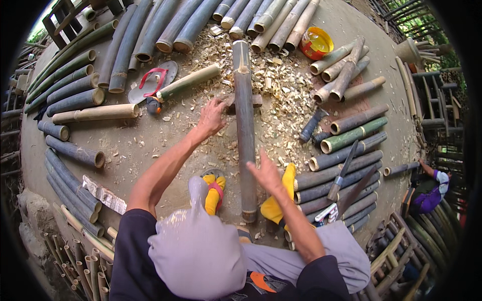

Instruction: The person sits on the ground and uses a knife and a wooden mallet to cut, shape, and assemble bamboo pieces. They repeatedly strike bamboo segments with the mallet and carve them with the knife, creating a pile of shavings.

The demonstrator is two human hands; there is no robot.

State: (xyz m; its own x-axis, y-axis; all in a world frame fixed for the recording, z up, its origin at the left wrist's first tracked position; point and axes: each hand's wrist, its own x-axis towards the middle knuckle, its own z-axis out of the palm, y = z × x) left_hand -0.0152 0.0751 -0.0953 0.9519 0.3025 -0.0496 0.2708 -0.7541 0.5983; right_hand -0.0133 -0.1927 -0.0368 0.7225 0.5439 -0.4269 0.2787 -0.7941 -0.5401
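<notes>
A long dark bamboo pole [243, 120] lies lengthwise in front of me, its far end pale where the skin is scraped off. It rests across a short wooden block [256, 101]. To the left of the pole, my left hand [212, 118] has its fingers curled at the block's left end. My right hand [266, 173] is at the near right side of the pole, fingers apart, the thumb against or very close to it. My feet, in yellow socks [281, 193], flank the pole's near end.
Pale wood chips [281, 90] litter the ground around the pole. Cut bamboo lengths [346, 165] lie in rows on both sides and ahead. A knife [343, 170] and a white glove [327, 214] rest on the right row. A red-and-yellow tub [317, 43] stands far right; another person [429, 188] works beyond.
</notes>
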